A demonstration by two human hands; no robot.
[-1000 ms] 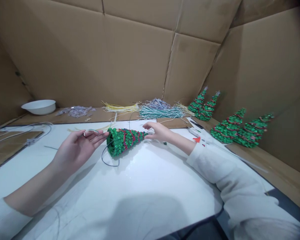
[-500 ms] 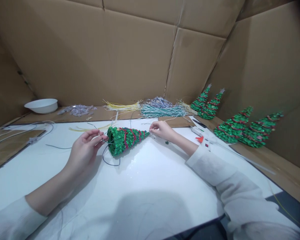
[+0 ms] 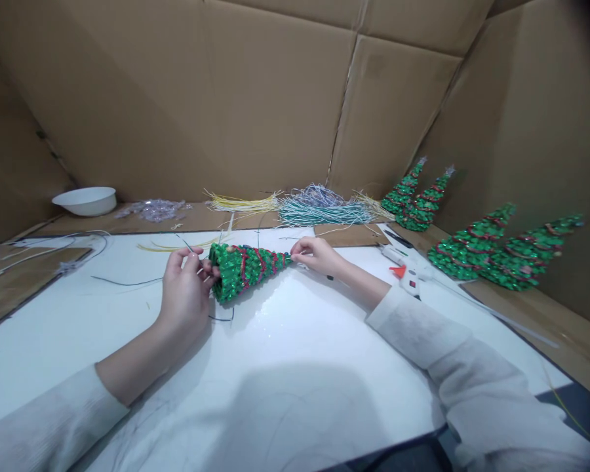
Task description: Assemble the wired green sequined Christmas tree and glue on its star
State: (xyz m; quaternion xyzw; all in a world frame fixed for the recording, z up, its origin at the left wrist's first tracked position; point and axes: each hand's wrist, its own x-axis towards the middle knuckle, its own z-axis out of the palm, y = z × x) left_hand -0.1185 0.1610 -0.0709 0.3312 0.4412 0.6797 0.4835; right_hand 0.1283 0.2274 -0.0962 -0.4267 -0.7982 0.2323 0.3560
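The white table spreads toward me from the tree, with a broad shadow across it, and that near stretch is my widest room to move. Its dark near edge cuts across the lower right, by my sleeve. At the far side, a strip of cardboard runs along the foot of the tall cardboard wall. It carries a white bowl, a heap of clear pieces, a yellow and white wire bundle and a teal wire bundle, so room is tighter there. On my right, a white tool with an orange part lies beyond my forearm, and four more green trees stand past it, near the side wall.

The green tree with red garland lies on its side between my hands, open base to the left, tip to the right. My left hand is partly closed, fingers curled in at the rim of the base; a thin green wire rises by the fingertips, and I can't tell whether I grip it or the rim. My right hand pinches thumb and finger together at the tip. A dark wire bends out below the base.
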